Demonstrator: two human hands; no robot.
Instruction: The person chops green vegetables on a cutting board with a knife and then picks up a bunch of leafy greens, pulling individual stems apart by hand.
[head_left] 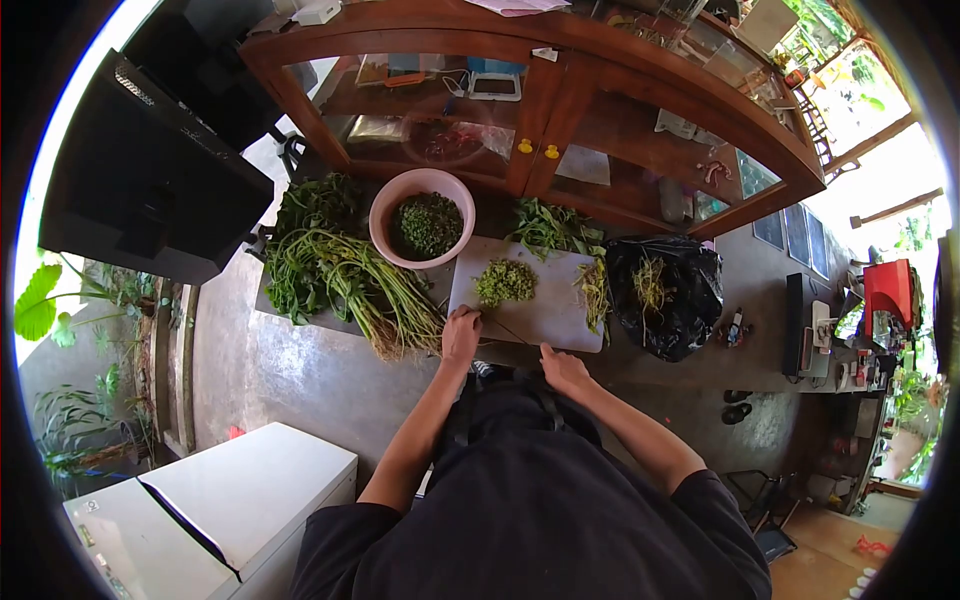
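My left hand [462, 333] is closed at the lower left corner of the white cutting board [550, 318]; what its fingers hold is too small to make out. My right hand [566, 369] is closed around a knife at the board's near edge, and the thin dark blade [510, 332] points toward my left hand. Chopped green stems [505, 282] lie in a pile on the board's left half. Leafy greens [556, 227] rest along its far edge, with yellowish scraps [592, 292] on the right. Long-stemmed greens [365, 285] with roots lie left of the board.
A pink bowl [379, 207] of chopped greens stands behind the board's left corner. Right of the board is a black plastic bag [690, 318] with scraps. A wooden glass cabinet [545, 100] rises behind. A white appliance [250, 490] stands at lower left.
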